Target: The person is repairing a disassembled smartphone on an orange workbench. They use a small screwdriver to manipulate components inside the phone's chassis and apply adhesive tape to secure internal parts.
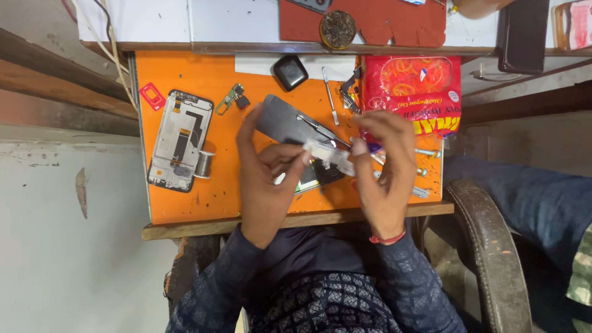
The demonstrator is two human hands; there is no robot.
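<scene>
Orange mat (pixel 209 74) covered the little bench. Just right of the opened phone (pixel 179 140), both hands pinched a small white tube (pixel 330 154): left hand (pixel 265 179) and right hand (pixel 385 166) each closed on it. It looked light, squishy and probably slippery, so best gripped by the ends.

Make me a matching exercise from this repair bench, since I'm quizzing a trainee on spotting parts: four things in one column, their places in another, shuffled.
Things:
1. opened phone frame
2. solder spool
3. red bag of rubber bands
4. small black case

Places:
A. at the mat's far edge, near the middle
B. flat on the left part of the orange mat
C. at the mat's far right corner
D. against the phone frame's lower right edge

Pairs: 1-B, 2-D, 3-C, 4-A
</scene>
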